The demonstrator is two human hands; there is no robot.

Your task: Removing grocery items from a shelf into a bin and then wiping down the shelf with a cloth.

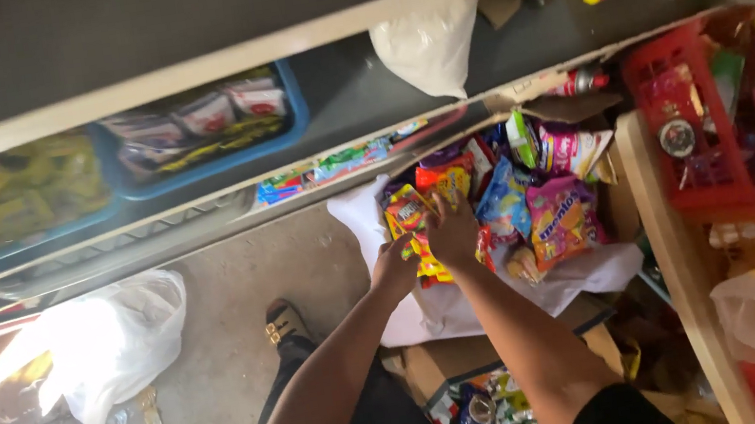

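Head view: white bag (593, 272) at centre lies open, heaped with glossy candy packs (551, 217), pink, blue and orange. At 10 o'clock a blue bin (292, 130) on the shelf (352, 97) holds crinkly sachets. At 3 o'clock a red crate (682, 140) is crammed with goods. At 8 o'clock a white sack (110, 343) slumps on concrete. Both hands meet on a yellow pack (418, 236): left hand (395, 267) curled round it, right hand (451, 228) spread flat on top.
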